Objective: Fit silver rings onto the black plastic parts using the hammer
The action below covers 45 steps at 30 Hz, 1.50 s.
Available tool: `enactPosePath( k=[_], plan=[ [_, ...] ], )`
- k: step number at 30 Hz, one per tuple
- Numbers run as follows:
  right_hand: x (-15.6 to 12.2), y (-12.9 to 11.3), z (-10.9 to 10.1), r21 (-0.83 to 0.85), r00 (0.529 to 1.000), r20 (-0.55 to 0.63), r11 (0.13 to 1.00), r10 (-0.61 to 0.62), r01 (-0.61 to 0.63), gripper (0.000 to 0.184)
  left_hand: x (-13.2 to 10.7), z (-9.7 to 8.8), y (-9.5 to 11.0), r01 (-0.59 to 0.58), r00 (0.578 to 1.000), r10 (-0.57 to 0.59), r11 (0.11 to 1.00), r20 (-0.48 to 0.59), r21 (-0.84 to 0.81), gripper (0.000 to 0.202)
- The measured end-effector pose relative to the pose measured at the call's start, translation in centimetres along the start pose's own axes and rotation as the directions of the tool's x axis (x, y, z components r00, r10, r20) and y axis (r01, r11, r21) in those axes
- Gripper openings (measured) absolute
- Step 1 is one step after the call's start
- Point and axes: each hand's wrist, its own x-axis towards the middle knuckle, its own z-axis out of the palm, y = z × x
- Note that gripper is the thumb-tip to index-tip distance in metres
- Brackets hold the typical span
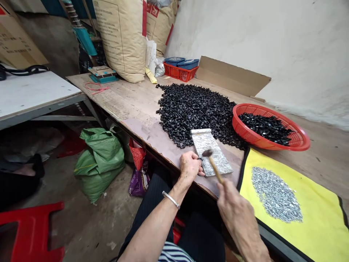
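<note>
My left hand (190, 167) pinches a small black plastic part (200, 158) at the edge of a speckled grey metal plate (211, 153). My right hand (234, 207) grips a small hammer (213, 165) by its wooden handle, with the dark head held just above the plate near that part. Behind the plate lies a wide heap of black plastic parts (191, 112). A red plastic basket (269, 127) to the right holds more of them. A yellow cloth (316, 189) near my right hand carries a heap of tiny silver metal pieces (275, 194).
The parts lie on a worn wooden table (131, 98), backed by a cardboard flap (231, 75), large paper sacks (122, 36), and a red crate (180, 71) holding blue boxes. A white table (32, 91) stands left. A green sack (99, 163) and red stool (29, 229) sit on the floor.
</note>
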Motion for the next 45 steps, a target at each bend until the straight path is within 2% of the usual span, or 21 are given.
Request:
enactPosePath(
  k=[2, 6, 8, 12, 13, 16, 17, 22, 26, 28, 30, 32, 34, 35, 37, 38, 39, 40, 41, 43, 45],
  plan=[
    [0.0, 0.0, -0.1, -0.037, 0.996, 0.081, 0.998, -0.039, 0.043, 0.032, 0.0, 0.0, 0.0, 0.003, 1.000, -0.003, 1.000, -0.003, -0.003, 0.017],
    [0.1, 0.1, -0.6, 0.048, 0.995, -0.074, 0.997, 0.067, -0.064, 0.029, 0.1, 0.1, 0.1, 0.016, 1.000, -0.016, 1.000, 0.002, 0.009, 0.017],
    [0.0, 0.0, -0.5, 0.043, 0.991, -0.089, 0.995, 0.098, -0.095, 0.030, 0.1, 0.0, 0.1, 0.019, 1.000, -0.019, 1.000, -0.004, 0.011, 0.017],
    [-0.4, 0.0, 0.0, -0.048, 0.996, 0.084, 0.999, 0.003, 0.001, 0.033, 0.1, 0.0, 0.1, 0.018, 1.000, -0.018, 1.000, -0.001, 0.010, 0.016],
    [-0.4, 0.0, -0.1, -0.047, 0.998, 0.066, 0.999, 0.004, -0.001, 0.031, 0.1, 0.0, 0.1, 0.018, 1.000, -0.018, 1.000, 0.003, 0.014, 0.016],
    [-0.4, -0.1, -0.3, -0.003, 0.990, -0.115, 0.997, 0.077, -0.078, 0.030, 0.0, 0.0, 0.0, 0.017, 1.000, -0.017, 1.000, 0.004, 0.018, 0.016],
    [-0.4, -0.1, -0.3, -0.003, 0.987, -0.136, 0.996, 0.084, -0.085, 0.030, 0.0, 0.0, 0.0, 0.018, 1.000, -0.018, 1.000, -0.001, 0.017, 0.016],
    [-0.3, -0.3, -0.1, -0.093, 0.999, 0.033, 0.995, -0.031, 0.034, 0.030, 0.0, 0.1, 0.0, 0.018, 1.000, -0.018, 1.000, -0.006, 0.012, 0.018],
    [-0.4, -0.5, -0.2, -0.013, 0.990, -0.122, 0.997, 0.068, -0.070, 0.027, 0.0, 0.0, 0.0, 0.022, 1.000, -0.022, 1.000, -0.001, 0.011, 0.017],
    [-0.6, -0.7, 0.2, -0.019, 0.995, -0.065, 0.996, 0.080, -0.081, 0.027, 0.0, 0.0, 0.0, 0.020, 1.000, -0.020, 1.000, -0.006, 0.003, 0.018],
    [-0.8, -0.7, 0.8, -0.026, 0.993, 0.078, 0.996, 0.089, -0.088, 0.028, 0.1, 0.0, -0.1, 0.016, 1.000, -0.016, 1.000, -0.009, -0.006, 0.019],
    [-0.6, -0.4, 1.3, 0.052, 0.969, 0.185, 0.983, 0.165, -0.177, 0.026, 0.2, 0.0, -0.1, 0.014, 1.000, -0.014, 1.000, -0.006, -0.014, 0.020],
    [-0.1, 0.3, 1.5, 0.255, 0.913, 0.284, 0.894, 0.294, -0.367, 0.027, 0.2, 0.0, -0.2, 0.009, 1.000, -0.009, 1.000, 0.002, -0.023, 0.019],
    [0.2, 0.7, 1.5, 0.375, 0.865, 0.366, 0.796, 0.344, -0.475, 0.029, 0.2, -0.1, -0.2, 0.006, 1.000, -0.006, 1.000, 0.004, -0.027, 0.018],
    [0.8, 1.3, 1.6, 0.547, 0.754, 0.544, 0.526, 0.368, -0.651, 0.035, -0.2, -0.4, -0.1, -0.009, 1.000, 0.010, 0.999, 0.018, -0.044, 0.017],
    [1.1, 1.6, 1.7, 0.585, 0.712, 0.608, 0.409, 0.351, -0.701, 0.038, -0.7, -0.6, 0.1, -0.027, 0.999, 0.029, 0.998, 0.033, -0.057, 0.017],
    [1.3, 1.9, 1.9, 0.597, 0.688, 0.644, 0.342, 0.335, -0.725, 0.041, -1.2, -0.9, 0.3, -0.051, 0.997, 0.055, 0.996, 0.057, -0.069, 0.017],
    [1.5, 2.1, 2.0, 0.588, 0.683, 0.650, 0.350, 0.334, -0.730, 0.041, -1.9, -1.2, 0.6, -0.080, 0.992, 0.086, 0.994, 0.087, -0.080, 0.016],
    [1.7, 2.3, 2.1, 0.557, 0.691, 0.635, 0.415, 0.346, -0.719, 0.040, -2.7, -1.5, 0.9, -0.110, 0.985, 0.120, 0.990, 0.127, -0.085, 0.016],
    [1.9, 2.5, 2.2, 0.443, 0.720, 0.581, 0.594, 0.380, -0.671, 0.036, -4.4, -2.1, 1.8, -0.152, 0.966, 0.163, 0.986, 0.203, -0.071, 0.014],
    [2.0, 2.6, 1.8, 0.327, 0.787, 0.479, 0.752, 0.390, -0.572, 0.032, -6.1, -2.7, 2.8, -0.178, 0.954, 0.182, 0.983, 0.239, -0.038, 0.011]
  ],
)
